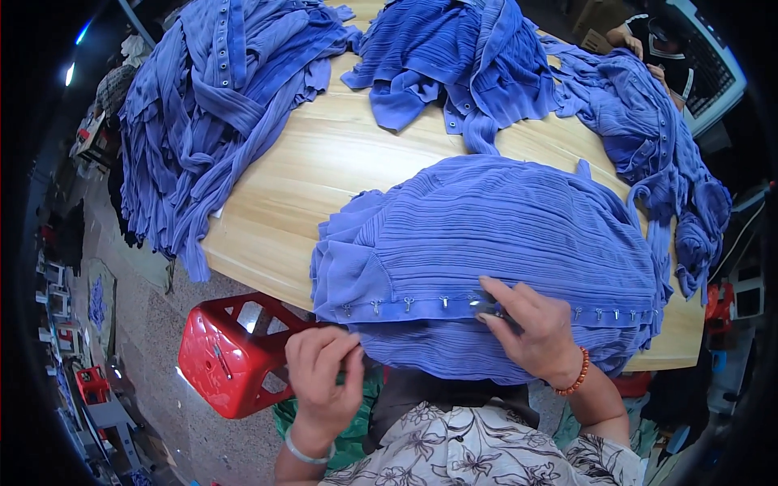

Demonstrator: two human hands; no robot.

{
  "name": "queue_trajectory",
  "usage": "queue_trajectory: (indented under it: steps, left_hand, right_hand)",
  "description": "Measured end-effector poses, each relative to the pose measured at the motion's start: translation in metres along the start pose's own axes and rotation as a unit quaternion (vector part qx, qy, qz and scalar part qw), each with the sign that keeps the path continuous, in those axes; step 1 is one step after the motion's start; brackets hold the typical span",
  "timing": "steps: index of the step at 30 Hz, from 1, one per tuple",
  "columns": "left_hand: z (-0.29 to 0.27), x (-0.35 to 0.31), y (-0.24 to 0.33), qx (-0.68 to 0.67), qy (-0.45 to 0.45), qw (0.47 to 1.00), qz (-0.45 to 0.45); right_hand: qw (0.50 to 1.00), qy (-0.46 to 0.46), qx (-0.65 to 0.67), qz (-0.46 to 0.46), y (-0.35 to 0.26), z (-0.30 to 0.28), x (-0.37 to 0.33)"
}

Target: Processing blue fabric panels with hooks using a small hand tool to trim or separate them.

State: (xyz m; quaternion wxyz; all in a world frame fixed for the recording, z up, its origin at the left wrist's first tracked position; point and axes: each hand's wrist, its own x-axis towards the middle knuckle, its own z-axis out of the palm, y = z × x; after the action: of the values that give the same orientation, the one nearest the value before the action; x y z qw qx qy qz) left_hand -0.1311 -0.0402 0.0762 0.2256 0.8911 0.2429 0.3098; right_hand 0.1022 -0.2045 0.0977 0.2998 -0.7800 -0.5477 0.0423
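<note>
A blue pleated garment (502, 243) lies spread over the near edge of the wooden table (324, 162), draping toward me. A band with a row of small metal hooks (405, 304) runs across its lower part. My right hand (531, 328), with a bead bracelet at the wrist, presses on this band and pinches a small dark object against it. My left hand (322, 373), wearing a pale bangle, grips the garment's lower left edge with closed fingers.
Heaps of the same blue garments lie at the table's left (219, 97), back (462, 57) and right (656, 138). A red plastic stool (231, 352) stands on the floor at my left. Another person's hands (628, 36) show at the far right corner.
</note>
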Motion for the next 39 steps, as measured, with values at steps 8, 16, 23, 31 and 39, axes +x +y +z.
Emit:
queue_trajectory:
  steps: [8,16,23,31,39]
  left_hand:
    - [0.045,0.036,-0.012,0.053,-0.033,0.996,0.068]
    - [0.051,0.033,-0.017,0.041,-0.023,0.996,0.071]
    - [0.022,0.017,-0.023,-0.143,-0.019,0.988,-0.050]
    - [0.028,0.017,-0.009,-0.067,0.016,0.998,-0.010]
    - [0.044,0.028,0.003,0.032,-0.039,0.999,0.005]
  right_hand:
    - [0.999,-0.019,-0.020,-0.016,0.001,-0.002,-0.002]
    - [0.999,-0.025,-0.015,-0.023,0.002,0.001,0.001]
    - [0.998,-0.048,-0.021,-0.024,-0.002,-0.001,0.003]
    - [0.998,-0.051,-0.022,-0.040,-0.009,0.003,0.008]
    - [0.997,-0.061,-0.030,-0.030,-0.009,0.001,0.007]
